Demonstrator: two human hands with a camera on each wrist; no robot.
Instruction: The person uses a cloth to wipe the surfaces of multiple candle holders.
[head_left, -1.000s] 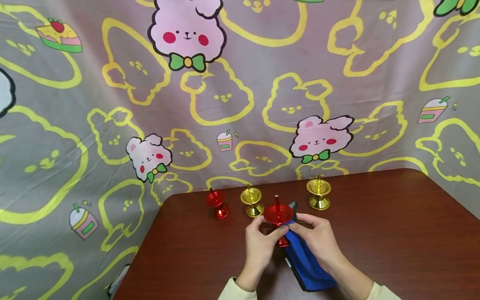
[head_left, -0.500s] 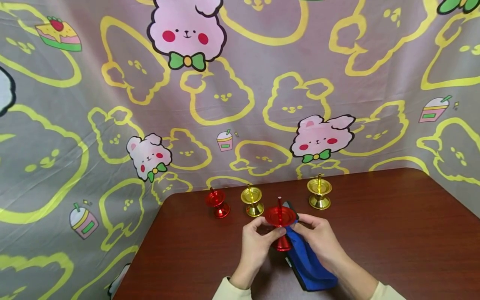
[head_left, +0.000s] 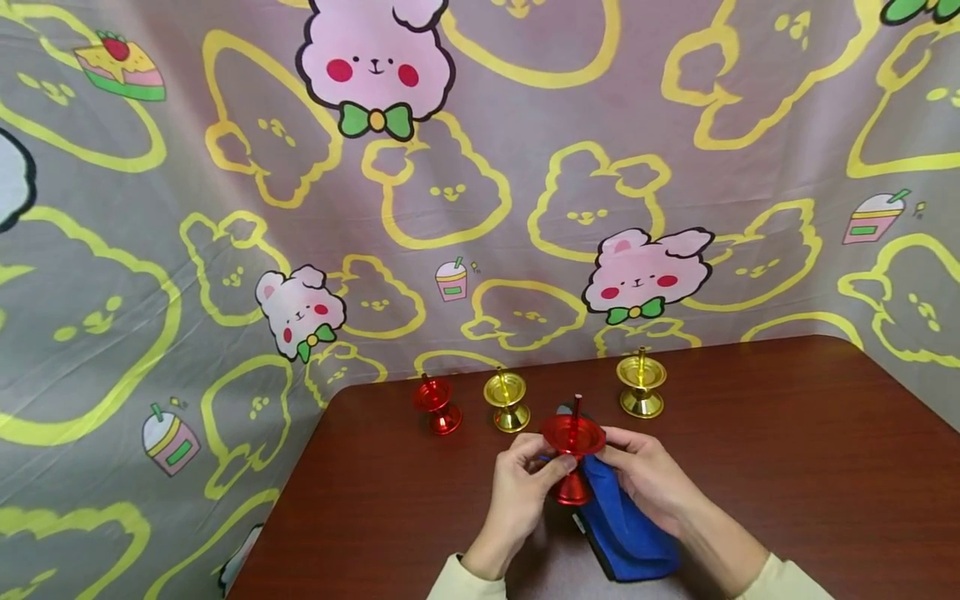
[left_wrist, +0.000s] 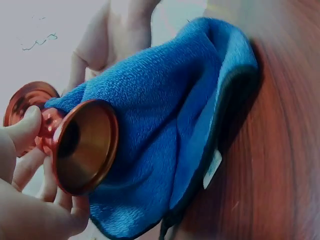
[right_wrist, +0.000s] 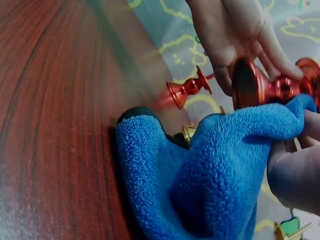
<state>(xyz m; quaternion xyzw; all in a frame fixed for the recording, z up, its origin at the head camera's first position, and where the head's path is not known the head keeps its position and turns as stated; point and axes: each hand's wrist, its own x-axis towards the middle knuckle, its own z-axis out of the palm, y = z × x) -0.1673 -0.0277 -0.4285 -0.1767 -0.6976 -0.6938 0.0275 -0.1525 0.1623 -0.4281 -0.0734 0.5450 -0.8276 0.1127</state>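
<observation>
Between thumb and fingers, my left hand (head_left: 517, 492) grips the waist of a shiny red candle holder (head_left: 573, 489), its dish and thin spike up. In the left wrist view the hollow underside of its base (left_wrist: 89, 147) faces the camera. My right hand (head_left: 660, 483) pinches a blue cloth (head_left: 633, 537) with a dark edge against the candle holder's right side, just under the dish. From there the cloth hangs down toward the table. The right wrist view has the cloth (right_wrist: 220, 160) bunched along the stem, with the right thumb (right_wrist: 295, 175) below it; some right fingers are hidden.
Farther back on the brown table (head_left: 787, 450) stand another red candle holder (head_left: 442, 408), a gold one (head_left: 510, 412) beside it, and a second gold one (head_left: 641, 396) farther right. A grey patterned curtain (head_left: 517, 200) hangs behind the table.
The red candle holder and my left hand have shifted a little to the right. The cloth's upper corner has moved left behind the dish. The other candle holders stay put.
</observation>
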